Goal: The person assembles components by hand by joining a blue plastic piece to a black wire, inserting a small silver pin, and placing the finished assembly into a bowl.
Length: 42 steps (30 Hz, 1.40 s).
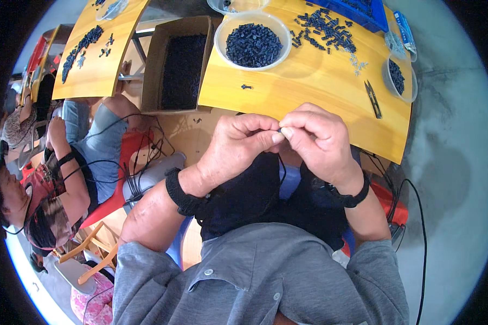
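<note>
My left hand [238,143] and my right hand [321,142] meet just off the near edge of the yellow table [303,97]. Thumb and forefinger are pinched together on both hands, their tips almost touching. Between them shows a sliver of a small dark part [280,130], mostly covered by the fingertips. Beyond my hands, a single small dark part [246,86] lies on the tabletop. A round clear tub [222,47] full of such dark parts stands behind it. To the right, a pair of thread snips [372,99] rests near the table's right edge.
Loose dark parts [328,30] spread across the far table, with small clear pieces [358,64] beside them. A blue bin [382,21] and a small tub [412,89] stand right. Left are a cardboard box [149,92], a second table [100,67] and a seated person [65,179]. Black cables [423,233] hang at right.
</note>
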Motion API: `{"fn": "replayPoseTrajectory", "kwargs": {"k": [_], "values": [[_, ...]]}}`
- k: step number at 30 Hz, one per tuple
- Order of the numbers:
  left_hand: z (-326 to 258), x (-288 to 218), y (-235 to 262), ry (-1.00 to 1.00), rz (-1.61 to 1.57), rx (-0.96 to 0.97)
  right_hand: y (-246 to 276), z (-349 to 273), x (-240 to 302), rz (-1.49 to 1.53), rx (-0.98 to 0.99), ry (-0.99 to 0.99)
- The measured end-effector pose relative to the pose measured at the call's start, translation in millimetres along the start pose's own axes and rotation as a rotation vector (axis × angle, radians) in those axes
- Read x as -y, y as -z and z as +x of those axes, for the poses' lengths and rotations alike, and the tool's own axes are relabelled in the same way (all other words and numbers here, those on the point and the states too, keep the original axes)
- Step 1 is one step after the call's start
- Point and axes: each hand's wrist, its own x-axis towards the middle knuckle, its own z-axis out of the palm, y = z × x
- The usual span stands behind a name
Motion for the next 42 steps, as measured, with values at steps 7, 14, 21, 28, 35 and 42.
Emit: {"fn": "replayPoseTrajectory", "kwargs": {"k": [7,14,21,28,35,42], "values": [[0,-1,3,0.005,0.042,-0.002,-8,-1,1,-0.132,-0.073,0.152],[-1,-1,4,0.002,0.029,0.015,-3,-2,1,-0.094,-0.033,0.16],[-2,-3,4,0.009,0.057,0.072,6,-2,3,-0.247,0.106,0.298],[-5,-9,7,-0.049,0.007,0.003,43,25,-19,-0.084,-0.156,-0.278],[-1,-9,5,-0.13,0.013,-0.004,124,82,-146,-0.703,-0.357,-0.16],[1,-9,8,-0.174,0.015,-0.015,114,104,-141,-0.956,-0.223,-0.091]]}}
